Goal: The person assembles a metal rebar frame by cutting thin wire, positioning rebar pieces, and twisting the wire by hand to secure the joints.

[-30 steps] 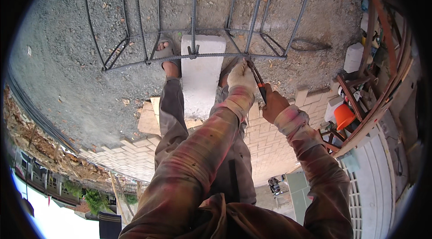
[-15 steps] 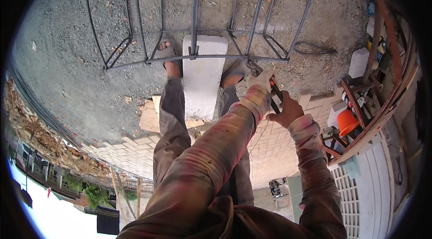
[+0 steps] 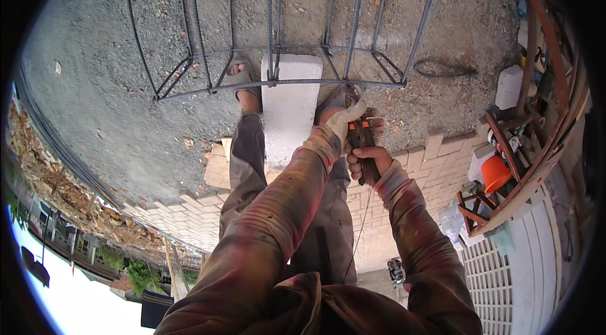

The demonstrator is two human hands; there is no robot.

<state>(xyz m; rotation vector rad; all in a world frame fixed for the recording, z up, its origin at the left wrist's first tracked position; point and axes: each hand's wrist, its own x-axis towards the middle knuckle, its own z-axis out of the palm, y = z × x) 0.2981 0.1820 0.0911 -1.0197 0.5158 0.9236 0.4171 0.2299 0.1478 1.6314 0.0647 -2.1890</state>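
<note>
1. Head view, fingers: the right hand [image 3: 371,159], bare, is clenched around the dark handles of a pair of pincers with orange collars [image 3: 361,142]; the tool's head points up toward the rebar cage [image 3: 278,76]. The left hand [image 3: 344,122] wears a pale work glove, and its fingers curl loosely against the upper part of the pincers; whether they truly grip the tool cannot be told.
2. A thin tie wire [image 3: 363,221] hangs down from below the right hand, in front of the trousers.
3. Pose: both forearms, in stained long sleeves, rise from the lower edge and meet just right of the middle, the left arm crossing over toward the right. The hands sit just below the cage's near cross bar, beside its right half.
4. The cage rests on a white concrete block [image 3: 289,108] on the gravel ground, its long bars running to the upper edge. A sandalled foot [image 3: 243,79] stands left of the block, under the bars.
5. Toward the right edge: a white block-shaped container [image 3: 509,86], an orange bucket [image 3: 495,173] and rusty metal frames [image 3: 536,164]. Pale paving bricks [image 3: 435,164] border the gravel.
</note>
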